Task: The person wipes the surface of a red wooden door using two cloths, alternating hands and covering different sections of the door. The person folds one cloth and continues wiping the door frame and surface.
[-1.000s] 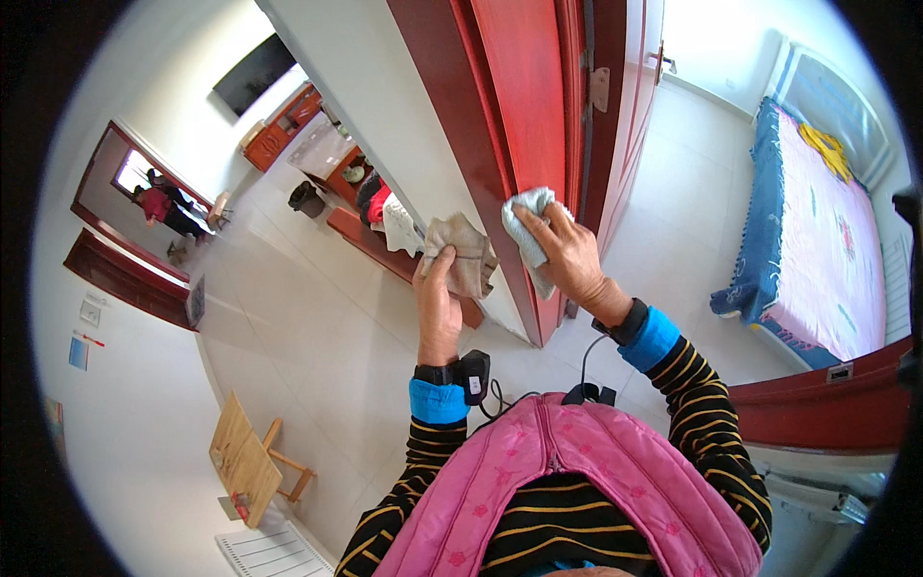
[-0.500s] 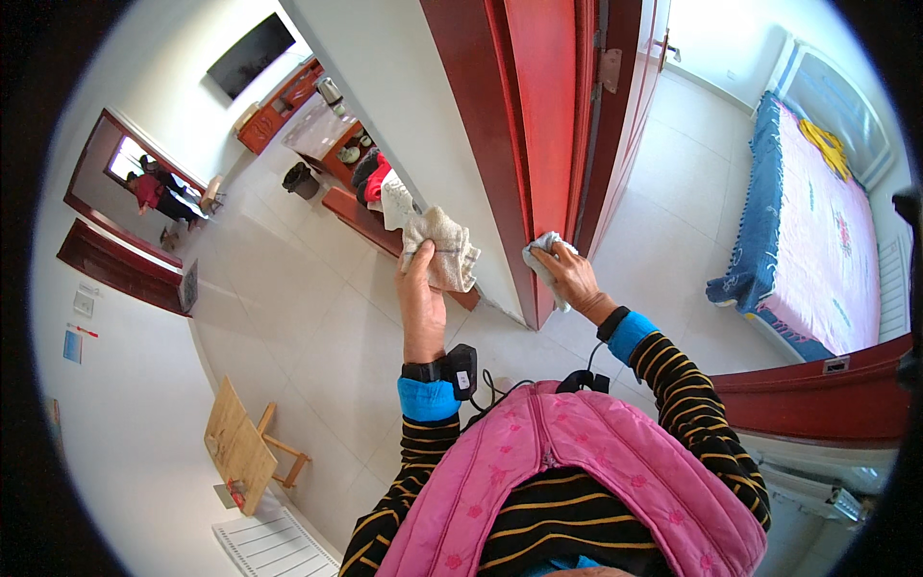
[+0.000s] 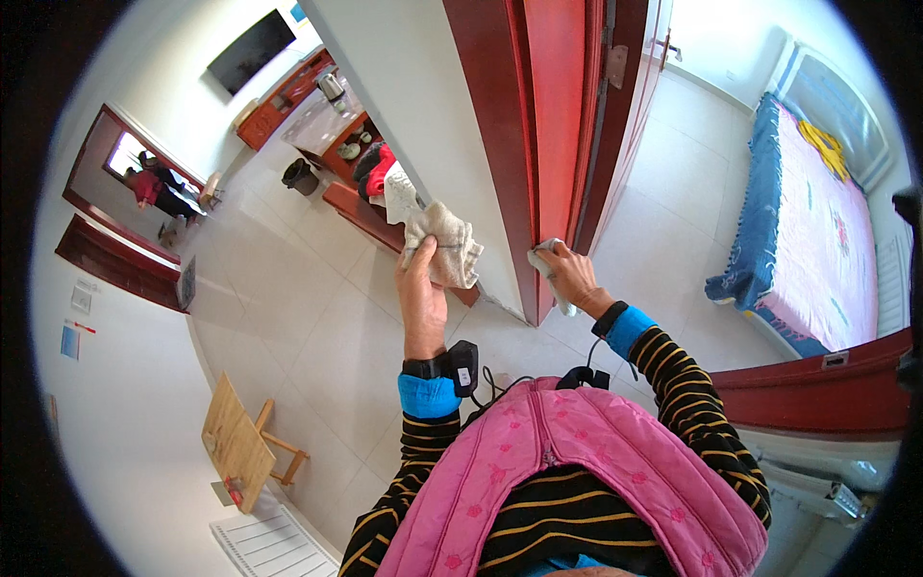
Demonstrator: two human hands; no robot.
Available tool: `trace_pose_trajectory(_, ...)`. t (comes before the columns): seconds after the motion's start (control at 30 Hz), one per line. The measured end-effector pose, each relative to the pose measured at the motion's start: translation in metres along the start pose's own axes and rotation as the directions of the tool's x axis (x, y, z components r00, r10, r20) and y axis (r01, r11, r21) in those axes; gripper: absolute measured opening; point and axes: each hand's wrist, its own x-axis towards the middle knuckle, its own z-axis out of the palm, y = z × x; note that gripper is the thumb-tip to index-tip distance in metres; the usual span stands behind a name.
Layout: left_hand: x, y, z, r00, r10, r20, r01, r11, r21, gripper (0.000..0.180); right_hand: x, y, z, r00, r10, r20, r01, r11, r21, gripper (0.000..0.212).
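Note:
My left hand (image 3: 421, 298) grips a folded beige cloth (image 3: 447, 248), held up in front of the white wall's corner (image 3: 423, 125). Its thumb lies across the cloth's near face. On the right, my right hand (image 3: 574, 276) presses a crumpled pale grey cloth (image 3: 546, 258) against the red wooden door frame (image 3: 556, 125), low down on it. The fingers of that hand are bent round the cloth and partly hide it. Both wrists carry dark bands, and a black box sits on the left one.
An open red door (image 3: 635, 125) stands right of the frame. Beyond it is a bed (image 3: 817, 231) with pink and blue covers. To the left are a wooden folding table (image 3: 236, 442), a red bench (image 3: 361, 216), a black bin (image 3: 300, 177) and people (image 3: 159, 188) in a far doorway.
My right hand and its cloth have shifted very slightly on the door frame. The left hand holds the beige cloth almost where it was. The view has tilted a little.

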Motion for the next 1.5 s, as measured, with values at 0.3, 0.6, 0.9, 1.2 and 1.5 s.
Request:
trace_pose_trajectory(0.3,-0.001,0.002,-0.004,1.000,-0.005,0.009,0.005,0.999,-0.032,0.041,0.005,-0.023,-0.035,0.998,-0.039,-0.040,0.040,0.999,0.027,0.053)
trace_pose_trajectory(0.6,0.007,-0.005,-0.008,1.000,-0.006,0.010,0.006,1.000,0.003,0.045,0.015,-0.050,-0.079,0.974,-0.091,-0.206,0.113,0.989,0.095,0.050)
trace_pose_trajectory(0.9,0.005,-0.005,-0.001,1.000,-0.015,-0.007,0.014,1.000,-0.025,0.041,0.022,-0.060,-0.099,0.943,-0.138,-0.302,0.178,0.978,0.108,0.050)
trace_pose_trajectory(1.2,0.003,0.002,0.006,1.000,-0.020,-0.014,0.019,0.998,-0.060,0.031,0.025,-0.060,-0.092,0.939,-0.157,-0.307,0.205,0.970,0.130,0.049)
trace_pose_trajectory(1.5,0.003,0.002,0.009,1.000,0.007,-0.004,-0.008,0.999,-0.052,0.033,0.028,-0.064,-0.092,0.951,-0.137,-0.279,0.188,0.968,0.167,0.049)
